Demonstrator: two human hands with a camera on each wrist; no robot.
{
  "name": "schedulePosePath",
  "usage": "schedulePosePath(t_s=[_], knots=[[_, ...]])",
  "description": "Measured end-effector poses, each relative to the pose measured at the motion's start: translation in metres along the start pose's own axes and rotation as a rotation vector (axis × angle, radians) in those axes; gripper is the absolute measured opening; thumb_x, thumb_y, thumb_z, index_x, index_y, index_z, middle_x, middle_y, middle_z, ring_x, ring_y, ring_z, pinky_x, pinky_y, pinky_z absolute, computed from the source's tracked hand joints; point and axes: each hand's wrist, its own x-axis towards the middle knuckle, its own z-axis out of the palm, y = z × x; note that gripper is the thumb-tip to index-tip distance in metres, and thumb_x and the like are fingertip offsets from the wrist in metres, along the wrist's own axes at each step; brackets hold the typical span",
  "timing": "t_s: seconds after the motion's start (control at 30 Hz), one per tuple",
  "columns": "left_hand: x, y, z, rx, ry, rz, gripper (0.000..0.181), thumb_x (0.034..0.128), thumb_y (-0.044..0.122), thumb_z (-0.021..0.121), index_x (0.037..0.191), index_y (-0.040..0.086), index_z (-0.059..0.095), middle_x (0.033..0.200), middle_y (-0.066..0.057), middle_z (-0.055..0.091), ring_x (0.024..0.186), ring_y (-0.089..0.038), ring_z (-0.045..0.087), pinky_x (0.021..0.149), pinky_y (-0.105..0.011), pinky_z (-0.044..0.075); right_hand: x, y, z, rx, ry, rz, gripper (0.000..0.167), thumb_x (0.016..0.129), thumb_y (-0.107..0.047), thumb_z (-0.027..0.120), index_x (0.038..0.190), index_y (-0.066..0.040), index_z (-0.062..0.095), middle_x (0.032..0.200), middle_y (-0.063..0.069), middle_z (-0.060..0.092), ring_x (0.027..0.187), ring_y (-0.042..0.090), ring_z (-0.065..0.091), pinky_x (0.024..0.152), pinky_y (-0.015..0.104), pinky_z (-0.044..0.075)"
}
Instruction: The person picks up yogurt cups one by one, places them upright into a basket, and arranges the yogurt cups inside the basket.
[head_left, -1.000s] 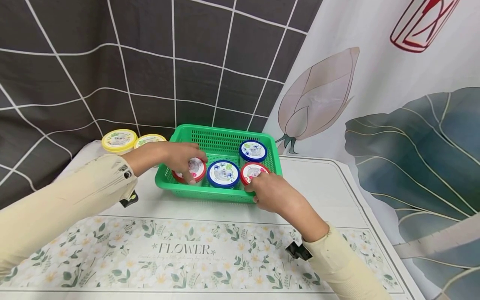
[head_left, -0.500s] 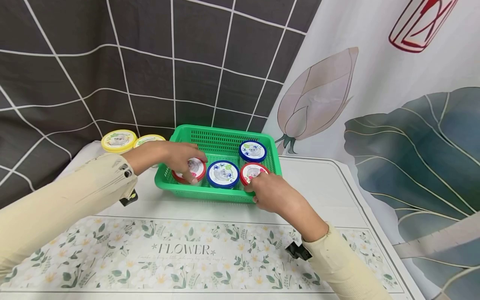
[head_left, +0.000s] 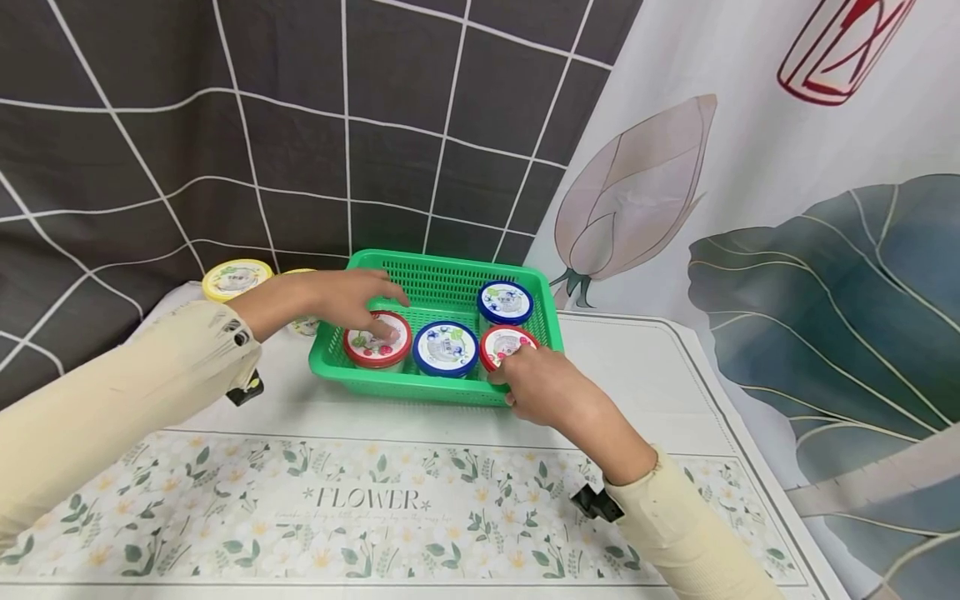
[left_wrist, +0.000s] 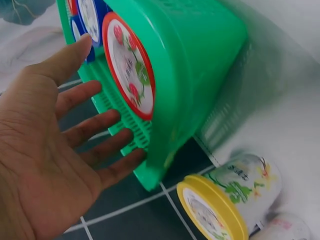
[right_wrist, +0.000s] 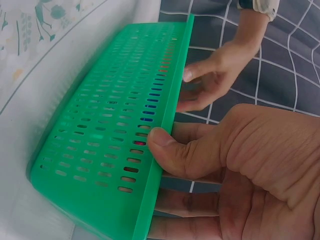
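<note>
A green plastic basket (head_left: pixel 416 387) holds a red-lidded jar (head_left: pixel 369 348), a blue-lidded jar (head_left: pixel 446 347), a second red-lidded jar (head_left: pixel 504 340) and another blue-lidded jar (head_left: pixel 506 302). My left hand (head_left: pixel 341 297) hovers over the basket's left end, above the left red lid. In the left wrist view its fingers are spread and the palm holds nothing. At the near right side my right hand (head_left: pixel 546 385) grips the basket rim. The right wrist view shows the thumb (right_wrist: pixel 165 142) on the outer wall, with the other fingers over the inner side, partly hidden.
Left of the basket stand two yellow-lidded jars, one in full view (head_left: pixel 234 278) and one partly behind my left hand (left_wrist: pixel 212 207). The table (head_left: pixel 622 350) has a white, flower-printed cover. A dark gridded curtain (head_left: pixel 285 150) hangs directly behind.
My left hand has lifted off the left red-lidded jar and shifted slightly left and back, uncovering more of its lid. My right hand and the basket have stayed put.
</note>
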Motion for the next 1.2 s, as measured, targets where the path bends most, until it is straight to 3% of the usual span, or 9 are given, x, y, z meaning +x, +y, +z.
schedulePosePath(t_s=[0.13,0.33,0.43,0.67,0.77,0.97,1.2], knots=[[-0.001,-0.009,-0.002,0.024,0.061,0.015,0.06,0.1008,0.041,0.081,0.154,0.017,0.068,0.169,-0.022,0.052,0.161,-0.051,0.042,0.125,-0.076,0.042,0.0,0.001,0.0,-0.007,-0.003,-0.013,0.025,0.096,-0.001,0.084,0.119,-0.011,0.087,0.112,0.015,0.084,0.094,0.03,0.073,0.093,0.052,0.068],[-0.005,-0.023,-0.007,0.034,0.105,0.029,0.051,0.1045,0.036,0.077,0.15,0.016,0.07,0.167,-0.023,0.055,0.161,-0.052,0.042,0.126,-0.078,0.038,0.001,0.001,0.0,-0.008,-0.014,-0.012,0.024,0.097,-0.001,0.083,0.118,-0.012,0.087,0.112,0.015,0.084,0.094,0.03,0.072,0.093,0.053,0.067],[-0.007,-0.031,-0.009,0.03,0.117,0.01,0.05,0.1054,0.036,0.076,0.15,0.014,0.07,0.167,-0.024,0.054,0.16,-0.054,0.041,0.127,-0.078,0.036,0.001,0.001,0.0,-0.003,-0.018,0.001,0.025,0.097,-0.002,0.083,0.12,-0.012,0.087,0.114,0.015,0.084,0.096,0.031,0.073,0.094,0.053,0.067],[-0.014,-0.05,-0.017,0.02,0.151,-0.029,0.054,0.1044,0.03,0.077,0.151,0.006,0.067,0.146,-0.024,0.063,0.139,-0.047,0.058,0.118,-0.073,0.047,0.0,0.001,0.0,0.0,-0.01,0.008,0.029,0.097,-0.001,0.084,0.124,-0.012,0.087,0.117,0.015,0.084,0.096,0.031,0.073,0.093,0.052,0.067],[-0.019,-0.06,-0.02,0.023,0.159,-0.048,0.054,0.1052,0.027,0.076,0.152,0.003,0.065,0.144,-0.027,0.064,0.136,-0.049,0.06,0.115,-0.073,0.048,-0.001,0.001,0.0,0.0,-0.004,0.007,0.028,0.097,-0.001,0.083,0.123,-0.012,0.087,0.116,0.015,0.083,0.096,0.031,0.073,0.092,0.053,0.067],[-0.03,-0.084,-0.026,0.029,0.172,-0.119,0.053,0.1043,0.022,0.073,0.151,-0.003,0.064,0.147,-0.035,0.063,0.142,-0.057,0.056,0.116,-0.076,0.047,-0.002,0.001,0.001,0.0,0.009,0.007,0.029,0.097,-0.003,0.084,0.125,-0.012,0.087,0.117,0.016,0.084,0.096,0.031,0.073,0.092,0.053,0.068],[-0.044,-0.111,-0.028,0.046,0.146,-0.234,0.057,0.1054,0.022,0.07,0.153,-0.008,0.058,0.148,-0.04,0.059,0.143,-0.062,0.051,0.117,-0.078,0.043,-0.002,0.001,0.002,0.001,0.02,0.001,0.029,0.097,-0.004,0.084,0.124,-0.012,0.087,0.116,0.015,0.084,0.094,0.031,0.074,0.09,0.053,0.068]])
